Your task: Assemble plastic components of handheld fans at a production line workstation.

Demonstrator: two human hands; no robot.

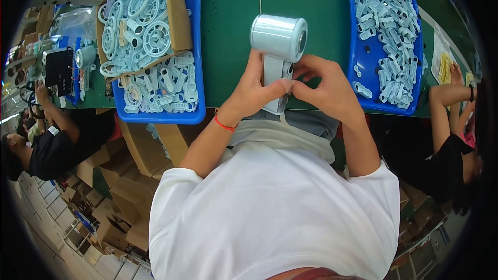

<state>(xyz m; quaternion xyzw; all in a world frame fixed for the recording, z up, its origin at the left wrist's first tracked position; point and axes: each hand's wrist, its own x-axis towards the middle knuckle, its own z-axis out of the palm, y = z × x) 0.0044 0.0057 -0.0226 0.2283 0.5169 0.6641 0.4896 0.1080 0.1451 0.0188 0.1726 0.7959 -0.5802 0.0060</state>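
A pale blue hand-held fan body [278, 41] with a round barrel head and a white handle stands over the green table [233, 31]. My left hand [254, 91] wraps the handle from the left, a red cord on its wrist. My right hand [324, 85] meets it from the right, fingertips pinching at the handle's side where a small clear film piece sits between thumb and fingers.
A blue tray [194, 46] at left holds a cardboard box [176, 15] of pale round grilles and small parts. Another blue tray [415, 57] at right is full of small pale parts. Co-workers sit at far left [46, 145] and far right [456, 140]. Cardboard boxes [119, 186] lie below.
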